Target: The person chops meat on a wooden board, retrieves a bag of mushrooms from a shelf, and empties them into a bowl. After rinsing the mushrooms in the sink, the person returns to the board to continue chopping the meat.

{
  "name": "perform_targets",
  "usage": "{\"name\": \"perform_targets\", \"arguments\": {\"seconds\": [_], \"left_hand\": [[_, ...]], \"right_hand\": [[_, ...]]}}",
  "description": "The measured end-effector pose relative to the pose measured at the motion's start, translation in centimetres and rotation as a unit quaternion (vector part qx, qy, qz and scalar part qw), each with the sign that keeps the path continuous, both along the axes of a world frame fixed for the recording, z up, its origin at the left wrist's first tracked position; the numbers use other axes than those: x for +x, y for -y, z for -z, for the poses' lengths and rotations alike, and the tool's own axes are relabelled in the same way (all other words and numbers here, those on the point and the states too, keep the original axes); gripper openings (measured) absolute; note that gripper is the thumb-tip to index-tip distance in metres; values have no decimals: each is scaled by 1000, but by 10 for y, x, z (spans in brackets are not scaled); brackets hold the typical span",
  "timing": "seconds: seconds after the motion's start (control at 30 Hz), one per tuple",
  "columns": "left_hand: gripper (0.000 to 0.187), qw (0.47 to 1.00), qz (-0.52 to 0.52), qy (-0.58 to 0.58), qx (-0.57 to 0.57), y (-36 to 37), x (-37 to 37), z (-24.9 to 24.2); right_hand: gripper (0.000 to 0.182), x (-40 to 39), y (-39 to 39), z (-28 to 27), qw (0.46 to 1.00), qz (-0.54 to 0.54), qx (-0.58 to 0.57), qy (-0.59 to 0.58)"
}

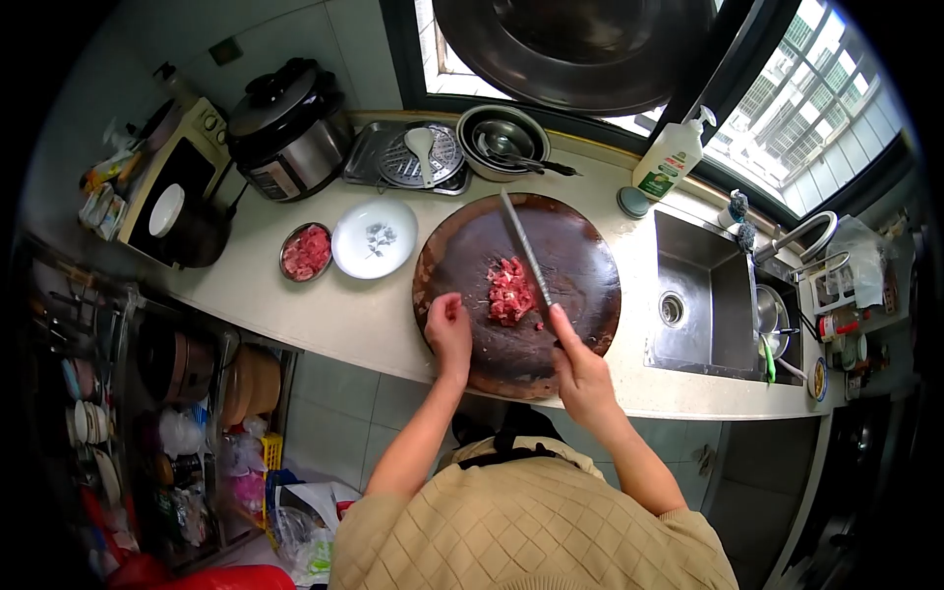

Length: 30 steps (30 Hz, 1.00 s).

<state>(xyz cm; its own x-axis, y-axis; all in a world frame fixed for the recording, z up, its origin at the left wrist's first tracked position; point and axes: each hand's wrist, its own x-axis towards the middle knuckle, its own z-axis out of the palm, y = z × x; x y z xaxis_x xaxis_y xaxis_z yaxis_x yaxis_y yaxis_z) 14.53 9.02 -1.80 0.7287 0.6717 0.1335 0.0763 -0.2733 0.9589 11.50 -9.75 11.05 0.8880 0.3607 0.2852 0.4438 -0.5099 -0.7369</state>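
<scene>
1. Stretching across the whole kitchen: long pale counter (324,315), with sink (703,295) at the right end.
2. Sitting in the middle of it: big round brown cutting board (462,256).
3. Standing at the back left: black rice cooker (290,128).
4. Lying just left of the board: white plate (375,238), then small bowl of red meat (306,252) touching it.
5. Closed tight around the handle near the board's front edge: right hand (580,369).
6. Curled into a loose fist, holding nothing, resting on the board just left of the meat: left hand (448,329).
7. Pointing away toward the window, edge down beside the meat: long knife (525,251).
8. Heaped in the middle of the board: little pile of chopped red meat (511,290).
9. Could cut a finger: left knuckles close to the blade, slippery meat, one wobble.
</scene>
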Motion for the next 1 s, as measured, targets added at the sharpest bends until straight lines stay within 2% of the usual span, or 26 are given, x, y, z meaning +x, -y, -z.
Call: {"name": "perform_targets", "arguments": {"seconds": [0.03,0.07,0.13,0.17,0.2,0.3,0.4,0.43,0.5,0.57,0.6,0.63,0.7,0.73,0.83,0.9,0.93,1.0], "left_hand": [[15,1000,-16,-3,-25,-1,-8,7],[16,998,-32,-6,-51,0,-17,14],[15,998,-22,-20,-57,0,-26,13],[15,998,-14,-32,-53,0,-37,14],[15,998,-7,-36,-48,0,-38,12],[15,1000,-1,-10,-17,6,-44,15],[14,1000,-7,6,15,20,-43,25],[13,997,-14,9,75,22,-40,29],[17,996,-29,41,67,29,-38,17],[20,994,-20,61,87,29,-41,14],[21,994,-18,69,78,29,-40,18],[21,994,-30,64,80,29,-41,15],[22,995,-44,60,73,36,-38,15],[23,995,-44,63,68,33,-40,12],[32,993,1,59,105,38,-44,18],[38,992,33,42,111,40,-53,18],[41,992,52,45,106,33,-61,13],[43,992,61,46,97,21,-73,13]], "right_hand": [[50,3,-1,15,988,19,-68,-135],[50,6,3,20,974,26,-73,-212],[48,29,-1,8,930,35,-82,-358],[47,34,1,-17,916,30,-65,-395],[49,33,0,-36,936,14,-130,-326],[50,17,6,-28,982,15,-30,-184],[50,19,4,11,954,56,-72,-287],[48,24,11,21,952,36,-61,-297],[46,42,19,30,959,-28,28,-281],[45,50,26,41,972,-80,90,-201],[44,60,30,63,981,-114,122,-103],[45,38,24,17,971,-53,98,-211],[46,30,21,15,982,-11,28,-185],[47,28,11,39,998,-34,2,-52],[47,52,12,69,988,-79,6,-130],[44,74,30,57,920,-59,153,-357],[42,61,29,24,903,-74,132,-403],[38,78,56,44,877,-51,209,-429]]}}
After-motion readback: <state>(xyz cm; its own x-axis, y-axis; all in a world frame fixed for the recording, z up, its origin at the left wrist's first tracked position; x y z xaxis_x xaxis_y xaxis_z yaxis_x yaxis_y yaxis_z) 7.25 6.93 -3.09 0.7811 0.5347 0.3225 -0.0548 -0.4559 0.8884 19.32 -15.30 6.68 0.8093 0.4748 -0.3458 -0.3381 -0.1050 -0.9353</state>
